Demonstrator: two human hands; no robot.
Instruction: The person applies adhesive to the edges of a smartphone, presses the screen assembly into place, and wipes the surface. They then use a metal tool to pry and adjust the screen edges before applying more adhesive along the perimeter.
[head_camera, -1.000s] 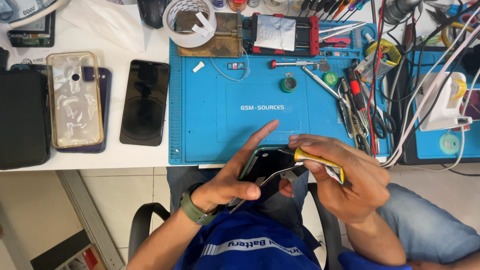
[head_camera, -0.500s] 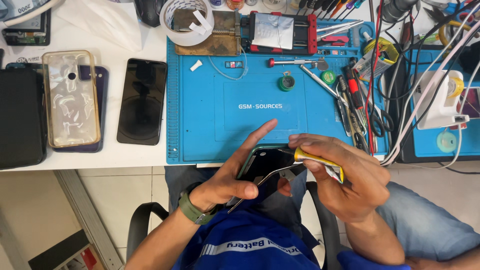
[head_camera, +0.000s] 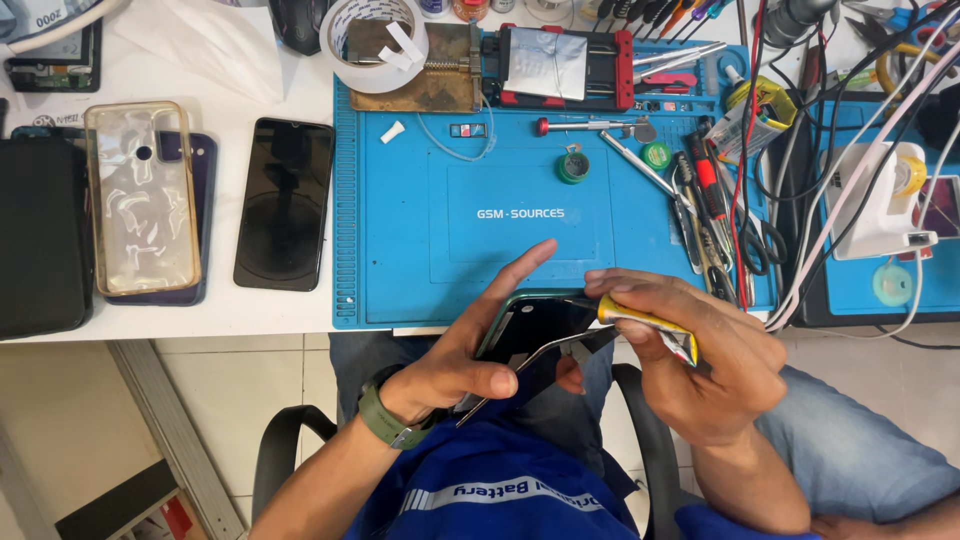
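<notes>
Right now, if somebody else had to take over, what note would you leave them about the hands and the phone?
Left hand: grips the dark phone by its edge, over the lap.
Right hand: pinches a small yellow tube at the phone's upper edge.
The phone's screen looks lifted along one side; how far the tube has gone round I cannot tell.
On the table: blue mat, another black phone, clear case, tape roll.
The screen is not yet closed down.

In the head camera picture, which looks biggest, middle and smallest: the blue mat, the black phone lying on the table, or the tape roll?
1. Blue mat, by far the biggest.
2. Black phone.
3. Tape roll, smallest, though partly cut off by the picture's top edge.
</notes>
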